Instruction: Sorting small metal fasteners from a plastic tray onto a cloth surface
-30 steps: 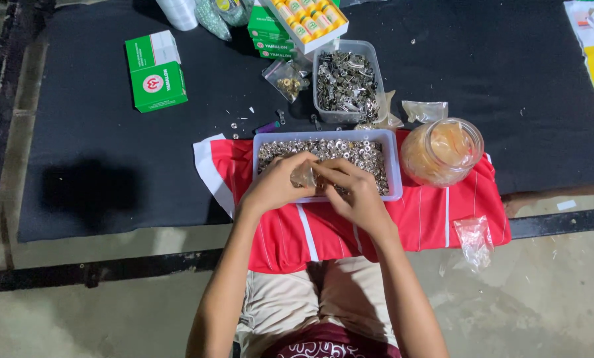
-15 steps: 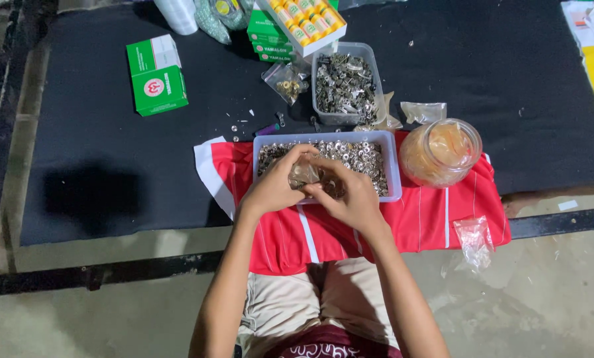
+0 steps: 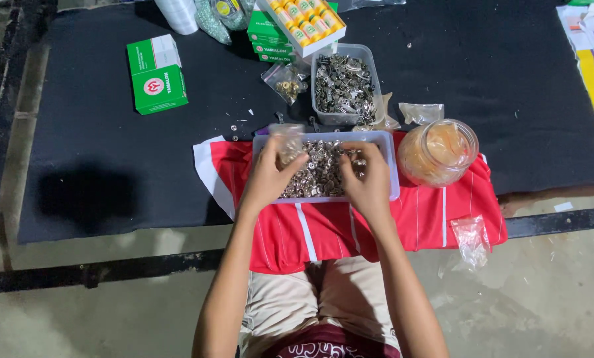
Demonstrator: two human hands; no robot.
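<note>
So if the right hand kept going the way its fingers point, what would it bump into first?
The right hand points up and away over the shallow clear plastic tray of small silvery metal pieces. Going straight on, it would probably meet that tray's far rim, then the smaller clear tub of metal parts. Depth is unclear.

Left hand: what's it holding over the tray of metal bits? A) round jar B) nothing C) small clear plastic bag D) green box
C: the left hand grips a small clear plastic bag above the near tray of small metal pieces, while the right hand reaches into the tray; the green box and the round jar sit untouched on the table.
</note>
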